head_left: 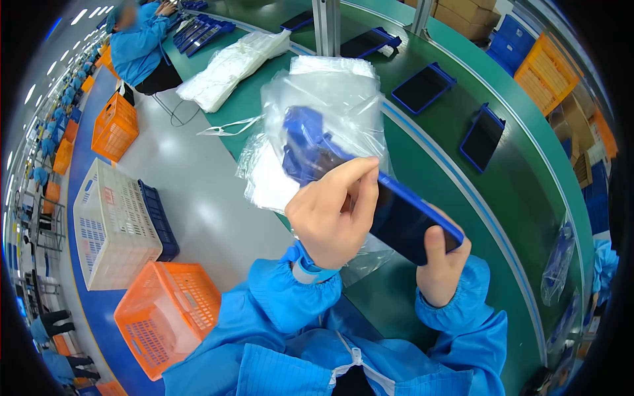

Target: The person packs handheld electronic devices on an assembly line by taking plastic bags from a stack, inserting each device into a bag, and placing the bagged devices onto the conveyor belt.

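My right hand (444,264) grips the near end of a blue-framed device with a black screen (403,221), thumb on the screen side. Its far end, with a blue bracket-like part, shows through a clear plastic bag (343,109). My left hand (340,208) is closed over the middle of the device, thumb and forefinger pinched at its upper edge, seemingly on the bag's film. That hand hides the middle of the device. Loose film hangs below my left hand. Beneath the bag lies a stack of white bags (274,181) at the bench edge.
Similar blue-framed devices (422,87) lie along the green conveyor (456,135); bagged ones (560,257) are at right. A white bundle (231,69) lies ahead. Orange (165,317) and white crates (115,228) stand on the floor at left. A co-worker (139,49) sits beyond. A metal post (327,30) rises ahead.
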Demonstrator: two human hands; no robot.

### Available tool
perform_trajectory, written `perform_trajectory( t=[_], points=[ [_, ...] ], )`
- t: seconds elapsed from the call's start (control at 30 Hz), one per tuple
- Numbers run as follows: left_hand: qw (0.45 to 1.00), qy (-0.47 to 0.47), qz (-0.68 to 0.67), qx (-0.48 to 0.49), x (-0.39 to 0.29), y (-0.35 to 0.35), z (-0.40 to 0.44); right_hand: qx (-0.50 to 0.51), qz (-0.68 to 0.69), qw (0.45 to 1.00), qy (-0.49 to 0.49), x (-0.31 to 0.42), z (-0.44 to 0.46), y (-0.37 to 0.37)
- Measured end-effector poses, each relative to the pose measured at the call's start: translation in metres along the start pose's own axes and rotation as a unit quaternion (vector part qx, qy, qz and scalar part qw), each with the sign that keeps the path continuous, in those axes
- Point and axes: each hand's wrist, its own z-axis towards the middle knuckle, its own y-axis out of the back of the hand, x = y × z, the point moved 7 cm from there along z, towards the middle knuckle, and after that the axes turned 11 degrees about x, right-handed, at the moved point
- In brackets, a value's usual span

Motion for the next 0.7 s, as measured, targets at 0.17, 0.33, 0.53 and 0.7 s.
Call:
perform_trajectory(
  t=[0.17,0.33,0.53,0.7],
  points=[
    [1.0,-0.005,0.01,0.007,-0.005,-0.004,0.001,0.08,0.022,0.996,0.028,0.0,0.007,-0.012],
    [0.994,-0.09,0.034,0.048,-0.025,-0.014,0.003,0.063,0.033,0.997,0.012,-0.009,0.005,-0.008],
    [0.975,-0.158,-0.028,0.152,-0.049,-0.033,-0.015,0.033,0.01,0.999,-0.02,-0.028,0.005,0.003],
    [0.951,-0.243,-0.064,0.183,-0.096,-0.05,-0.044,0.037,-0.089,0.995,-0.034,-0.024,0.014,0.002]
  ],
)
